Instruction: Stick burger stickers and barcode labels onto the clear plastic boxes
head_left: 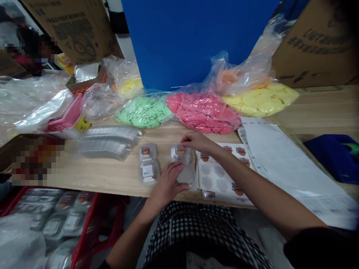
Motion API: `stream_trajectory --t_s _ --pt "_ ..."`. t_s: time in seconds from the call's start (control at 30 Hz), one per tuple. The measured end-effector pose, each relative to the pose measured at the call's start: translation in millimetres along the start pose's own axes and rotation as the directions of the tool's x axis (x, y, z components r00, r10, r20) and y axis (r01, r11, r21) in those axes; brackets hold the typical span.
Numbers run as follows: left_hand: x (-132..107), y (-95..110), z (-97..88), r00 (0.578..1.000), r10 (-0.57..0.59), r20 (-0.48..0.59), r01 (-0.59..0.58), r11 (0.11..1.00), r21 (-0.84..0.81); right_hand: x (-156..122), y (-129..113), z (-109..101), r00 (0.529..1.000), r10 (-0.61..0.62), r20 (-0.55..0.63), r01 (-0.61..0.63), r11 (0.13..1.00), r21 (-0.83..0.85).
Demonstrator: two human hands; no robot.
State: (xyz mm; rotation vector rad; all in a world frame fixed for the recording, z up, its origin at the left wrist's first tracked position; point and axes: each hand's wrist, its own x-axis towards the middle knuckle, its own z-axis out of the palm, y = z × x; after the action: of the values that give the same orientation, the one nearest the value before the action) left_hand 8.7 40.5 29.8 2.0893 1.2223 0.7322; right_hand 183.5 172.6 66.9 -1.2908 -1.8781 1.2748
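An opened clear plastic clamshell box [188,177] lies on the table in front of me. My left hand [168,182] spans its near half, thumb at the near edge and fingers along the middle fold. At the far half, my right hand [195,141] pinches at the upper edge of a colourful round sticker [181,150], which lies against the plastic. Right of the box is a sheet of stickers [220,173], some spots bare where stickers are gone. To the left lies another opened clamshell [147,164], bearing a colourful sticker and a white barcode label.
Stacked clear clamshells [109,142] lie at left. Bags of green [144,112], pink [204,112] and yellow pieces [260,100] line the back before a blue panel [196,41]. White label sheets [291,160] and a blue tape dispenser [333,155] are right; a red crate [92,224] stands lower left.
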Motion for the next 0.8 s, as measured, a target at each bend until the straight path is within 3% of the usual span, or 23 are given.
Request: stream_trajectory --t_s 0.47,0.7,0.8 --pt "1 3 -1.9 1.0 0.013 0.001 -0.013 1.0 0.02 -8 -11 7 0.991 -0.107 -0.079 0.091 0.979 -0.183" --pt "0 1 -0.5 1.0 0.027 -0.014 -0.026 0.999 0.026 0 10 9 0.993 -0.087 -0.082 0.063 0.964 -0.26" --pt "0 0 0.1 0.999 0.037 -0.015 -0.036 0.999 0.013 1 19 8 0.971 -0.14 -0.193 0.06 0.926 -0.372"
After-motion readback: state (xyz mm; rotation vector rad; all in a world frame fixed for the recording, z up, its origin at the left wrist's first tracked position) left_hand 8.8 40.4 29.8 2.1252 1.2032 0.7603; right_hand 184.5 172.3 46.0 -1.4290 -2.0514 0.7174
